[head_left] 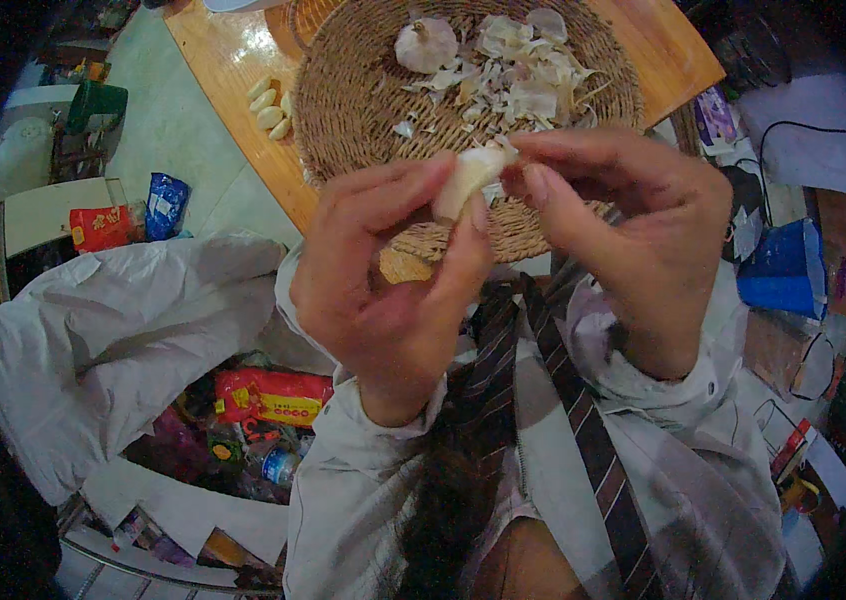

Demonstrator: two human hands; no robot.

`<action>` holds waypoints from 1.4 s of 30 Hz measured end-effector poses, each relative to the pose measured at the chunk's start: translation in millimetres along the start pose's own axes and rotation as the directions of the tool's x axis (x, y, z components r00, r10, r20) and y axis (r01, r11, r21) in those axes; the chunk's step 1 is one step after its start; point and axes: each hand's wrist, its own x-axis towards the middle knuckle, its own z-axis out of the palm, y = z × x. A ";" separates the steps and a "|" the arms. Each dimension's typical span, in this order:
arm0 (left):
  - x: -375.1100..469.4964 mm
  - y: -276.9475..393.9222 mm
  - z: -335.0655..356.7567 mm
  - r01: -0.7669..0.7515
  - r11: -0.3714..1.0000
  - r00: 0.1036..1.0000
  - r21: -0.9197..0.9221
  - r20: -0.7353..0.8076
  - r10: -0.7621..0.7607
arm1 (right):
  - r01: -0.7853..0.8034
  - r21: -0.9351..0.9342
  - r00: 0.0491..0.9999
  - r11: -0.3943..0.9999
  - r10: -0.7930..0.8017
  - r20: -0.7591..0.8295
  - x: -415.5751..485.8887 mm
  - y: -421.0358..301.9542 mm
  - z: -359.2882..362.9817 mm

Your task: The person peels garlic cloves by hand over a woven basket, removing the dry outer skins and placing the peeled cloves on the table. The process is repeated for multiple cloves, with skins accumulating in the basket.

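Between the thumb and fingers of my left hand [385, 277] is a pale garlic clove [468, 184], partly bared. Thumb and forefinger of my right hand [633, 210] pinch papery skin at the clove's upper end. Both hands are raised over the near rim of a round woven straw tray [355, 90]. A whole garlic bulb [427, 46] sits toward the tray's far side. To its right lies a loose heap of garlic skins [535, 71]. Several peeled cloves [270, 117] rest on the wooden table, left of the tray.
The wooden table [220, 45] has its left edge beside the peeled cloves. At lower left stands a white bag [145, 300] holding wrappers and a bottle [278, 465]. A blue container [781, 270] is on the right, and a blue packet [166, 206] on the left.
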 end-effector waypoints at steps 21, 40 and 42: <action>-4.2 7.7 2.8 -0.179 0.966 0.984 0.184 0.059 0.171 | 0.548 -0.477 0.797 0.688 -0.602 0.047 6.3 15.6 0.7; -4.4 6.5 6.2 -0.015 0.993 0.997 -0.115 -0.077 0.006 | 0.260 -0.379 0.938 0.888 -0.325 -0.118 7.7 10.6 -2.5; -4.2 10.6 6.1 0.162 0.948 0.982 -0.274 -0.047 -0.182 | 0.190 -0.433 0.976 0.881 -0.216 -0.011 10.5 18.0 -5.7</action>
